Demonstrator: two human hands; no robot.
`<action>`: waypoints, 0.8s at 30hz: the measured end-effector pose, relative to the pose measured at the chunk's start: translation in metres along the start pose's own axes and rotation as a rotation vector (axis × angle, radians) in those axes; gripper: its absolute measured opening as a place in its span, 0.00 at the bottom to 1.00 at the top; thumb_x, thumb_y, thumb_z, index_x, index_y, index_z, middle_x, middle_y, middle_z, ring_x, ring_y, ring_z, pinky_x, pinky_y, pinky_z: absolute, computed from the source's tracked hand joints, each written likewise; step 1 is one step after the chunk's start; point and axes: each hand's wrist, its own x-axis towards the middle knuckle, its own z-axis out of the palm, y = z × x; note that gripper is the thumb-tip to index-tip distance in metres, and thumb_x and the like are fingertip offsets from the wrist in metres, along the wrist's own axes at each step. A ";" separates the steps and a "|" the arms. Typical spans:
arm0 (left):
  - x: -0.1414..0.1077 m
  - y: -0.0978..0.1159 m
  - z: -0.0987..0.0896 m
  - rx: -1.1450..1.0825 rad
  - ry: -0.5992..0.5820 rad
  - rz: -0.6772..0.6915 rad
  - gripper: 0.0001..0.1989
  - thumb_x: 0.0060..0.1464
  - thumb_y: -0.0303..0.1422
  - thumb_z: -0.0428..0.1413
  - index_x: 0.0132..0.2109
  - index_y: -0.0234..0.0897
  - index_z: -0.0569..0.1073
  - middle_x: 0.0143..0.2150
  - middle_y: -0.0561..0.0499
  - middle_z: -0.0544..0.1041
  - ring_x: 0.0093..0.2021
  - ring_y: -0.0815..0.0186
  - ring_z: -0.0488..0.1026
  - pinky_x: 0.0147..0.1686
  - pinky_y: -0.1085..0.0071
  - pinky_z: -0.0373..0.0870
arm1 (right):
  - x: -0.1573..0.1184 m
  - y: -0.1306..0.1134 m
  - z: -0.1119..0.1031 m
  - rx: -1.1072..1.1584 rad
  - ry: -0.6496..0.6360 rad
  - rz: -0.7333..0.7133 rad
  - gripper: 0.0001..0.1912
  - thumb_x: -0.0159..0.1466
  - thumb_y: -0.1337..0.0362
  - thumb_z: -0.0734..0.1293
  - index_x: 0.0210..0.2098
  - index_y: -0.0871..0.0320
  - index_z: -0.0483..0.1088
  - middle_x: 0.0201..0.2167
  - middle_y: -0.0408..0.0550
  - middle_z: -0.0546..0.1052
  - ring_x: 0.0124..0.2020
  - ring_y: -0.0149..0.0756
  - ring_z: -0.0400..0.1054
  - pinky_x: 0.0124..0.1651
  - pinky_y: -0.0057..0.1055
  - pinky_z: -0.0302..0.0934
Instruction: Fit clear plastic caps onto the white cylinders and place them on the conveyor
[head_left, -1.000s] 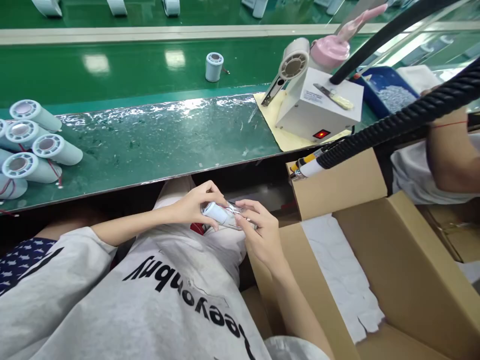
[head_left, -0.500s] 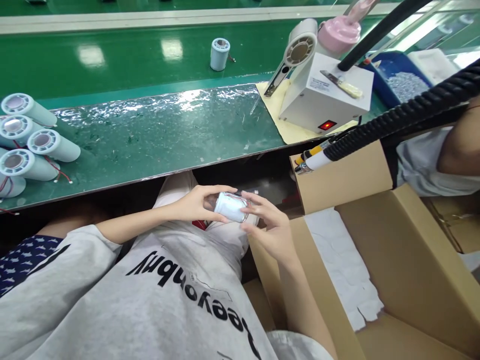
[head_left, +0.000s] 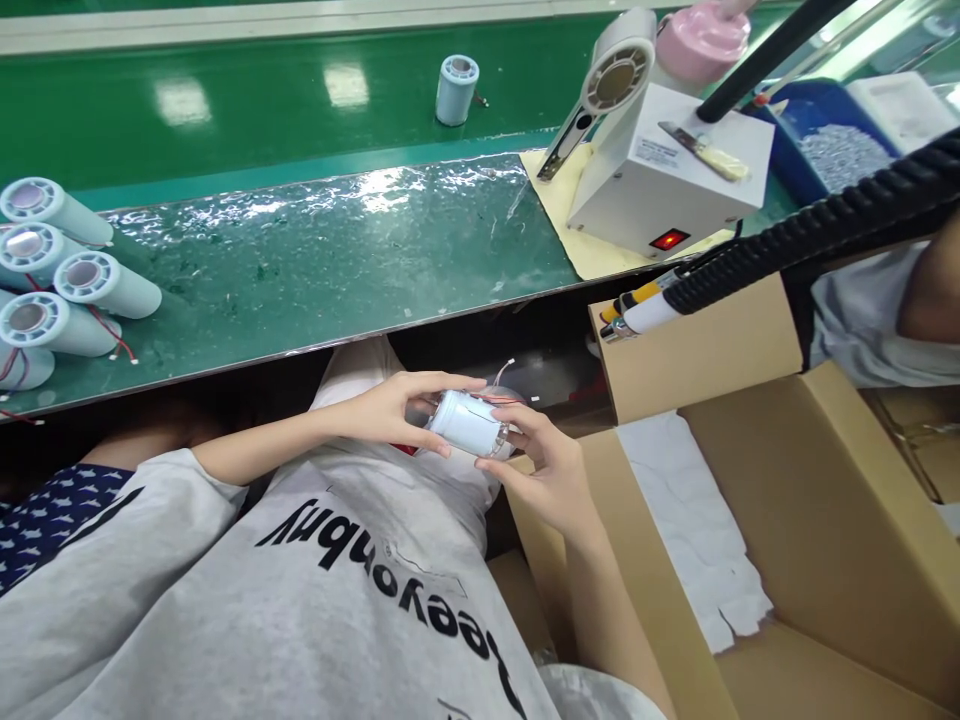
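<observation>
Between my two hands, above my lap, is a light-blue cylinder with thin wires (head_left: 466, 424), lying on its side and tilted a little down to the right. My left hand (head_left: 401, 410) grips its left end, thumb below and fingers on top. At the right end, the fingers and thumb of my right hand (head_left: 551, 465) close around its edge. Red and dark wires with small white plugs stick out behind it. The end faces are mostly covered by my fingers.
Several similar cylinders (head_left: 64, 325) lie at the left of the green bench (head_left: 322, 270); another cylinder (head_left: 457, 92) stands farther back. At right are a white box with a lit red switch (head_left: 637, 190), a black corrugated hose (head_left: 810, 215), an open carton (head_left: 840, 520) and another person's arm (head_left: 934, 290).
The cylinder has tipped slightly and shifted right, and its wires and plugs now show behind it. Both hands keep hold. The view has moved a little, shifting the bench items.
</observation>
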 end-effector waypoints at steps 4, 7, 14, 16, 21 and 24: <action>0.021 -0.014 -0.001 -0.191 0.084 -0.144 0.44 0.41 0.32 0.75 0.66 0.38 0.72 0.63 0.38 0.76 0.58 0.52 0.78 0.57 0.58 0.74 | 0.000 0.020 0.007 0.187 0.146 0.076 0.24 0.58 0.67 0.79 0.52 0.49 0.73 0.56 0.50 0.76 0.59 0.44 0.73 0.54 0.38 0.75; 0.062 -0.027 0.002 -0.299 0.208 -0.189 0.43 0.37 0.38 0.76 0.61 0.32 0.76 0.58 0.37 0.80 0.57 0.50 0.78 0.60 0.55 0.72 | 0.009 0.046 0.014 0.293 0.401 0.105 0.26 0.55 0.62 0.80 0.50 0.51 0.70 0.53 0.51 0.76 0.56 0.43 0.74 0.52 0.37 0.75; 0.166 -0.038 0.021 -0.309 0.230 -0.131 0.38 0.31 0.44 0.77 0.50 0.28 0.82 0.52 0.38 0.83 0.58 0.49 0.76 0.65 0.52 0.64 | 0.036 0.093 -0.001 0.301 0.819 0.080 0.32 0.50 0.51 0.79 0.48 0.53 0.63 0.51 0.54 0.73 0.53 0.43 0.72 0.54 0.41 0.70; 0.181 -0.039 0.023 -0.290 0.205 -0.129 0.37 0.31 0.45 0.77 0.49 0.28 0.83 0.51 0.38 0.84 0.57 0.48 0.77 0.65 0.51 0.64 | 0.039 0.099 -0.008 0.300 0.845 0.066 0.33 0.51 0.50 0.78 0.48 0.53 0.63 0.52 0.55 0.73 0.53 0.43 0.72 0.54 0.41 0.70; 0.189 -0.038 0.019 -0.246 0.187 -0.136 0.40 0.30 0.47 0.77 0.50 0.28 0.82 0.51 0.38 0.83 0.59 0.47 0.76 0.68 0.50 0.61 | 0.043 0.106 -0.016 0.308 0.840 0.066 0.33 0.50 0.50 0.79 0.47 0.52 0.63 0.51 0.54 0.73 0.53 0.44 0.71 0.55 0.42 0.70; 0.179 -0.032 0.013 -0.231 0.163 -0.143 0.40 0.32 0.44 0.76 0.53 0.28 0.81 0.53 0.38 0.83 0.59 0.48 0.76 0.67 0.50 0.62 | 0.040 0.101 -0.019 0.316 0.786 0.072 0.33 0.49 0.51 0.80 0.46 0.52 0.64 0.52 0.54 0.74 0.55 0.44 0.71 0.55 0.43 0.71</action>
